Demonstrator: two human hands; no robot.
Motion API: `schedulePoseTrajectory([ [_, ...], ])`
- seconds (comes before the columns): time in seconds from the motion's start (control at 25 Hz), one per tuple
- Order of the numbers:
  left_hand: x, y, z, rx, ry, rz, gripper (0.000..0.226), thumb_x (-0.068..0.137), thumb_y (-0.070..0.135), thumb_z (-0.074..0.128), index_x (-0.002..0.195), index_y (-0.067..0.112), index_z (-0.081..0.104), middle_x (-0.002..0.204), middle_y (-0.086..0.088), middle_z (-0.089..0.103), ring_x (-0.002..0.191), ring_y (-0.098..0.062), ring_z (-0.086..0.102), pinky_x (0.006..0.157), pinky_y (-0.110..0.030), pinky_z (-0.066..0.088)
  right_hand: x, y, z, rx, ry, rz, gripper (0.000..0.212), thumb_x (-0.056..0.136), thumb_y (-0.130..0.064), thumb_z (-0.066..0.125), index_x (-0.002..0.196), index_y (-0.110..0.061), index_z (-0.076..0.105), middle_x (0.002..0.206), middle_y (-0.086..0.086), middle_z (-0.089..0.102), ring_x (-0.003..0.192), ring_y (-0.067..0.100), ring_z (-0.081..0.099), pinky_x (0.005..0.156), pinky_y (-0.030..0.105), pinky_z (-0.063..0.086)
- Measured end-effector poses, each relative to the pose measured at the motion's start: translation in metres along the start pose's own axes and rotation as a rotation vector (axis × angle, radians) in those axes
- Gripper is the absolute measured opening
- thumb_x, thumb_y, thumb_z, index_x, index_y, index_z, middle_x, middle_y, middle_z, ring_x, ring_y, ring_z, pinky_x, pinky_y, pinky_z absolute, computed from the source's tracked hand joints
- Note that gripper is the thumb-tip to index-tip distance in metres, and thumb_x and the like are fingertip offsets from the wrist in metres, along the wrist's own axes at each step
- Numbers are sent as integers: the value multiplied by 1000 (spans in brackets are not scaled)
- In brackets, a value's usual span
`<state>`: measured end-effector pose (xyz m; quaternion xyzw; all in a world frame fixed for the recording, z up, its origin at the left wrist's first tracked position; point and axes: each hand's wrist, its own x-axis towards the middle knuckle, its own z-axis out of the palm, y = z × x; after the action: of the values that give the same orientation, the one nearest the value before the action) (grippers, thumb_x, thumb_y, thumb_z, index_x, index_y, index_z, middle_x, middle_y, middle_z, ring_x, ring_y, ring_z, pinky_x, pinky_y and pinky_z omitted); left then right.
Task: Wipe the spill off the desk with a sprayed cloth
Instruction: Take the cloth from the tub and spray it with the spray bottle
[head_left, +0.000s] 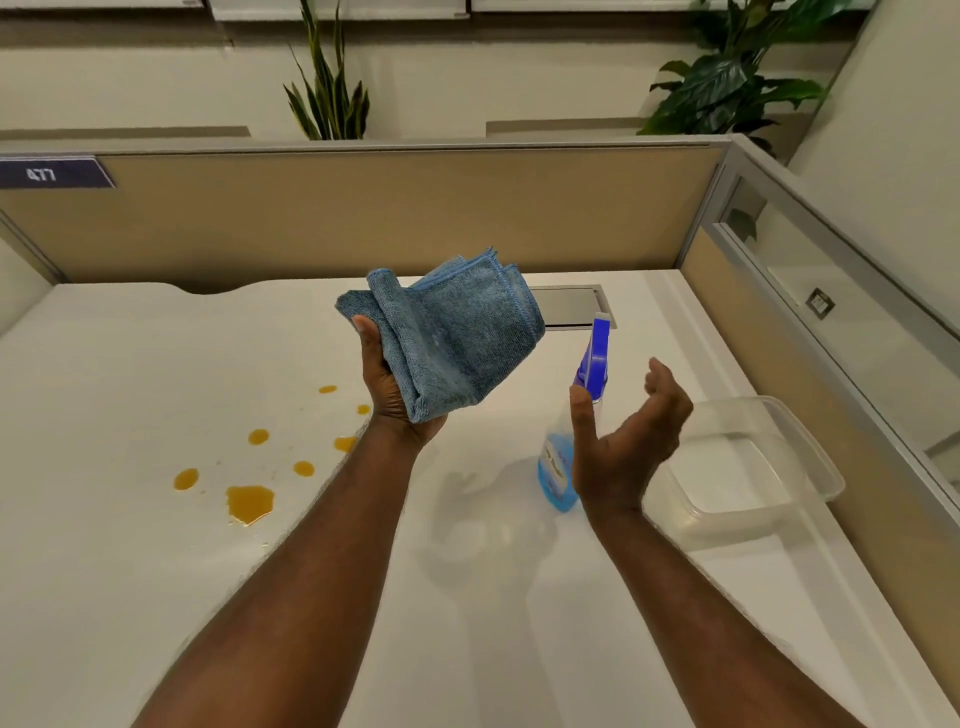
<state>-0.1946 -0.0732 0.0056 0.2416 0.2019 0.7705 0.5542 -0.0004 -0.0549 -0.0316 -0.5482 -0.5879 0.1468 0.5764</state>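
My left hand (400, 395) is raised above the white desk (130, 353) and grips a folded blue microfibre cloth (452, 338). An orange spill (249, 501) lies on the desk to the left, one larger puddle with several small drops around it. A spray bottle (558, 467) of blue liquid with a blue trigger head stands upright on the desk right of centre. My right hand (623, 441) is open just beside the bottle, fingers spread, partly covering it and not gripping it.
A clear plastic tub (779, 415) sits at the right edge of the desk. A metal cable hatch (569, 304) is set in the desk behind the cloth. Tan partition panels (363, 218) wall off the back and right. Plants stand beyond them.
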Motion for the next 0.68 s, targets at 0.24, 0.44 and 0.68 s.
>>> schedulePoseTrajectory([
  [0.24, -79, 17, 6, -46, -8, 43, 81, 66, 70, 62, 130, 20, 58, 130, -10, 63, 122, -34, 57, 93, -54, 49, -80, -45, -39, 366, -375, -110, 24, 89, -41, 56, 91, -18, 56, 83, -3, 58, 76, 10, 57, 67, 19, 49],
  [0.44, -140, 30, 7, -63, -17, 47, 83, 60, 67, 71, 127, 18, 63, 131, -13, 63, 122, -36, 57, 92, -55, 50, -109, -91, -11, 763, -810, 987, 40, 92, -56, 44, 119, -27, 54, 124, -3, 58, 117, 21, 55, 98, 39, 45],
  [0.68, -174, 75, -20, 141, 240, 0, 97, 55, 67, 78, 132, 12, 56, 133, -19, 60, 123, -38, 56, 95, -56, 49, -130, -141, 29, 940, -589, 915, 20, 92, -36, 59, 107, -24, 63, 115, 1, 69, 104, 20, 67, 81, 39, 57],
])
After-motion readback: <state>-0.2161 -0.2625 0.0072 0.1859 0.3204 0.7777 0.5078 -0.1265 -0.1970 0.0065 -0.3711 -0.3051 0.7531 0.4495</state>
